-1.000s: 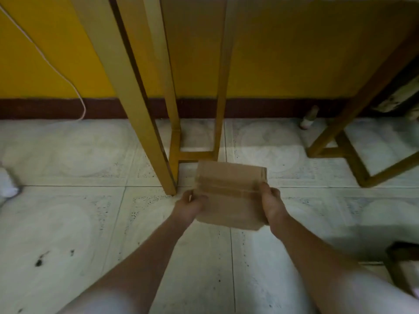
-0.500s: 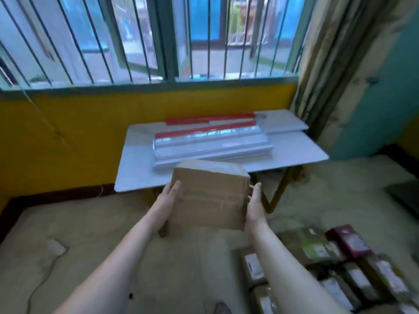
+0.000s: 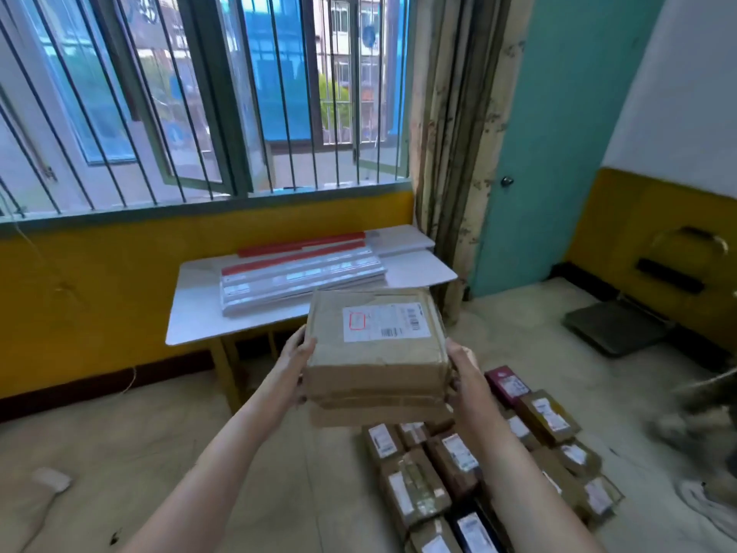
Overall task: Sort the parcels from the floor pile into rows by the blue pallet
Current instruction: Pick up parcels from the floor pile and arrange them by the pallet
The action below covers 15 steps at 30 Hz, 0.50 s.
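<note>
Cardboard parcel [image 3: 375,353], brown, taped, white shipping label on top, held in the air at chest level in front of the person. Left hand [image 3: 297,367] presses its left side, fingers wrapped along the edge. Right hand [image 3: 464,375] presses the right side, fingers partly hidden behind the box. Both hands clamp it between them. It looks like two boxes stacked or one thick box with a seam; cannot tell which.

Step in hand, as judged: carrying a picked parcel toward the rows. Rows of parcels [image 3: 478,464] lie on the floor below and to the right, labels up, packed close together. Next move likely calls for lowering the box to an open end of a row, label up, without knocking neighbours out of line.

Blue pallet not seen from here.

Around: white table [image 3: 199,313] straight ahead under the barred window [image 3: 199,93], with long flat white and red packs [image 3: 299,273] on it. Teal door [image 3: 558,133] to the right. Dark platform scale [image 3: 618,329] on the floor by the yellow wall. Table edge sits just beyond the parcel; mind it when stooping.
</note>
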{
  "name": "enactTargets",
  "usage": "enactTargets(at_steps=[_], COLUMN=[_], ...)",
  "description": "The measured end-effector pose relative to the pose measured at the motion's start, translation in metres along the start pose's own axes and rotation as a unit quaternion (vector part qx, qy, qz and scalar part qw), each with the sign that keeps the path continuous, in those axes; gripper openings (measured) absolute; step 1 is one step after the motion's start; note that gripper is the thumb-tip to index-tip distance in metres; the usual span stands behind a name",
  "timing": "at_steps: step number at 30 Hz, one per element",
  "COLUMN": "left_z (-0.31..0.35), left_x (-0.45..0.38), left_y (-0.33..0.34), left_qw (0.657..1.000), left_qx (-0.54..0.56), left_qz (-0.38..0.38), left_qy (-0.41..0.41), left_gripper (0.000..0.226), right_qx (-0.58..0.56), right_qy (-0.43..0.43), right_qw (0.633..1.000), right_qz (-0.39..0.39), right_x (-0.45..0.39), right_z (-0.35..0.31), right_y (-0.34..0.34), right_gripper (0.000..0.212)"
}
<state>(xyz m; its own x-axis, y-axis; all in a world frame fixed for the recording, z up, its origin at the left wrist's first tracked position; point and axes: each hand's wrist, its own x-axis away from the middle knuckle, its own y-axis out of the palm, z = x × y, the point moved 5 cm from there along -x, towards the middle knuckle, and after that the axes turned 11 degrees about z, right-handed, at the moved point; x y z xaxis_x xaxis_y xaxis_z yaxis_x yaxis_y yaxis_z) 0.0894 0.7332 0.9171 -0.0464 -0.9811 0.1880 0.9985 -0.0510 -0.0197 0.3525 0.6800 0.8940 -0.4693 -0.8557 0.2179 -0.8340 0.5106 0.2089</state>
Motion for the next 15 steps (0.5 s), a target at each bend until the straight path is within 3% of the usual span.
enactTargets(at_steps=[4, 8, 15], left_z=[-0.016, -0.04, -0.098], left_x=[0.026, 0.044, 0.067], left_y=[0.048, 0.116, 0.237], left_qw=[0.999, 0.998, 0.993], left_qx=[-0.028, -0.06, -0.079], left_qz=[0.017, 0.021, 0.018], left_qy=[0.011, -0.007, -0.084], left_gripper=[0.061, 0.077, 0.064], right_qx=[0.014, 0.034, 0.12], right_qy=[0.025, 0.072, 0.14], right_qw=[0.999, 0.997, 0.983], right_qz=[-0.025, -0.023, -0.022], right_x=[-0.003, -0.024, -0.064], right_z=[0.007, 0.019, 0.035], right_y=[-0.06, -0.144, -0.277], right_gripper=[0.034, 0.033, 0.027])
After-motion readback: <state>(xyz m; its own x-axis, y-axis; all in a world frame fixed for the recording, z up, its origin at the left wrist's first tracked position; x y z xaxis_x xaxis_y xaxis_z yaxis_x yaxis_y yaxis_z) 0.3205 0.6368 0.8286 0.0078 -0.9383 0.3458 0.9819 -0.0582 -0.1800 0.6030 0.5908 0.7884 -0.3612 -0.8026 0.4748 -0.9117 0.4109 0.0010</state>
